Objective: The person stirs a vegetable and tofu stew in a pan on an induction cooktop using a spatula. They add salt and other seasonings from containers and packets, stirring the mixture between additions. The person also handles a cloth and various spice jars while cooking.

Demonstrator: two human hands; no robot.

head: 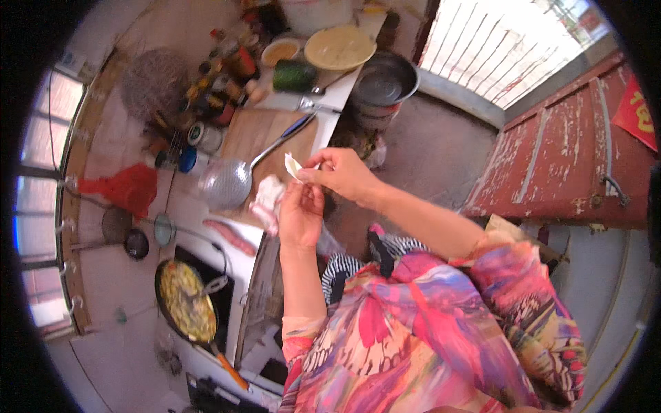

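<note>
My left hand (301, 214) and my right hand (341, 174) meet over the near edge of the counter. Pinched between their fingers is a small whitish piece, perhaps garlic with its skin (292, 165); blur hides its exact kind. Just beyond my left hand lies a crumpled white and pinkish bundle (268, 199). A perforated metal skimmer (227, 183) with a blue-ended handle rests across the wooden cutting board (258, 131). Further left, a frying pan of yellowish food (187, 299), with a metal utensil in it, sits on the cooktop.
A reddish elongated item (231, 237) lies beside the cooktop. Behind the board are a dark green vegetable (294, 76), a cream basin (340, 47) and several bottles and jars. A dark pot (384, 80) stands off the counter's end. The pan's orange handle (232, 370) juts outward.
</note>
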